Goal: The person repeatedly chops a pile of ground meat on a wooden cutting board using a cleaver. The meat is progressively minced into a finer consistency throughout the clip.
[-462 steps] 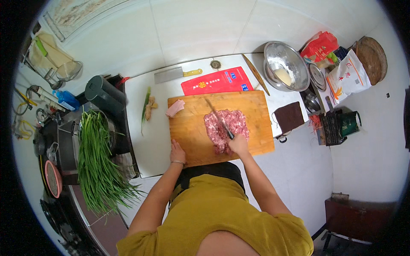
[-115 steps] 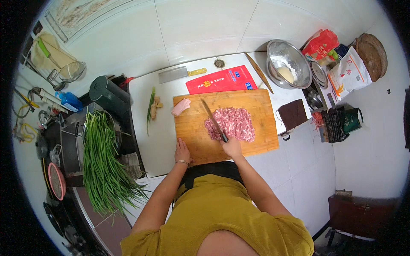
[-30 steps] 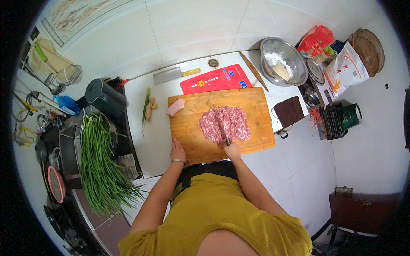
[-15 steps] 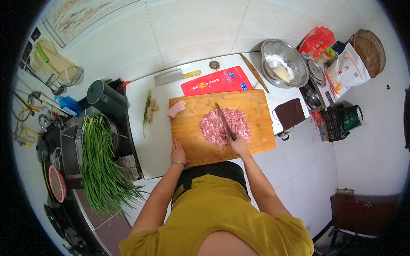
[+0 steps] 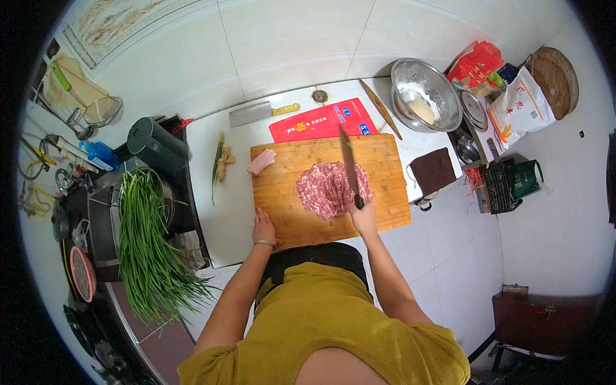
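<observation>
A wide heap of minced meat [image 5: 316,192] lies on a wooden cutting board [image 5: 390,183]. My right hand [image 5: 364,219] is closed around the black handle of a kitchen knife [image 5: 348,160]. The long blade points away from me over the right part of the heap and looks raised above it. At the board's near left corner, my left hand [image 5: 264,227] rests with fingers stretched out on the wood. A pale pink slab of meat [image 5: 262,162] sits by the board's far left edge.
Left of the board are ginger [image 5: 224,163] and a green onion [image 5: 215,173]. Behind it lie a cleaver [image 5: 251,114], a red packet [image 5: 314,125] and a slim wooden stick [image 5: 381,110]. A steel bowl with dough [image 5: 421,110] stands far right; long green chives [image 5: 144,256] hang over the left side.
My right hand has lifted the knife off the minced meat, and its tip has swung right and up. My left hand stays on the board's corner. The whole view has shifted slightly.
</observation>
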A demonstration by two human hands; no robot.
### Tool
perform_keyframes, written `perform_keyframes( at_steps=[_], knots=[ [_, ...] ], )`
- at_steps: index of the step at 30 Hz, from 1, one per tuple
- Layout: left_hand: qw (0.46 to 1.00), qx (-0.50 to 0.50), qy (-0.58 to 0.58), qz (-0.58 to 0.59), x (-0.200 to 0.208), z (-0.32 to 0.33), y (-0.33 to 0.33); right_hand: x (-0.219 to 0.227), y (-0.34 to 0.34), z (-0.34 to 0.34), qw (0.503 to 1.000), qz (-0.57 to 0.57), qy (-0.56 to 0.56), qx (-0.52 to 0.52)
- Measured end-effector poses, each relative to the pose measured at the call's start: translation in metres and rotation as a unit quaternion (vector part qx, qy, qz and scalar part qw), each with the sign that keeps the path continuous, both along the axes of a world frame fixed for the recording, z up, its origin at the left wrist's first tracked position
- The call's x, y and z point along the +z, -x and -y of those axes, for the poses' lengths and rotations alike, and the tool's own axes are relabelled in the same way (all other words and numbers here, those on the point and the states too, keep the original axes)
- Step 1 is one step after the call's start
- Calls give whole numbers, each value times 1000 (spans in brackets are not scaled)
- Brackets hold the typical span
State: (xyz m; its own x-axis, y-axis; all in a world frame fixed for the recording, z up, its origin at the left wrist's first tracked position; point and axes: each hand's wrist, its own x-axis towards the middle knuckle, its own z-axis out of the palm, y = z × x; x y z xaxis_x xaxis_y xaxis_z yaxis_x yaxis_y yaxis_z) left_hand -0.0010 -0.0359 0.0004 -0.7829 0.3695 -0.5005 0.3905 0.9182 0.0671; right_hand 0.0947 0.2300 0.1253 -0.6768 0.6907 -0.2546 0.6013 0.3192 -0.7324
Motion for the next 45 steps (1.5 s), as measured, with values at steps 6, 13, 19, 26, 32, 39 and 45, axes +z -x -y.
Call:
perform_keyframes(
  at_steps=[6, 13, 19, 26, 32, 39, 45],
  knots=[
    [1000, -2, 9, -16, -16, 3, 1, -119, -5, -3, 990, 119, -73, 7],
    [1000, 2, 8, -18, 4, -3, -1, -33, 2, 11, 998, 60, 7, 18],
    [975, -40, -4, -220, -93, 19, -6, -34, 12, 2, 976, 192, -22, 99],
    [1000, -9, 22, -11, 6, -2, -2, -108, 1, 13, 990, 140, -22, 24],
    [999, -9, 6, -37, -22, 6, -6, 18, 21, 11, 993, 97, -25, 68],
    [1000, -8, 14, -20, 6, -2, -1, -129, -7, -4, 977, 190, -86, 41],
    [1000, 19, 6, 17, 12, -5, 0, -5, 2, -9, 1000, 17, 26, -1]
  ],
)
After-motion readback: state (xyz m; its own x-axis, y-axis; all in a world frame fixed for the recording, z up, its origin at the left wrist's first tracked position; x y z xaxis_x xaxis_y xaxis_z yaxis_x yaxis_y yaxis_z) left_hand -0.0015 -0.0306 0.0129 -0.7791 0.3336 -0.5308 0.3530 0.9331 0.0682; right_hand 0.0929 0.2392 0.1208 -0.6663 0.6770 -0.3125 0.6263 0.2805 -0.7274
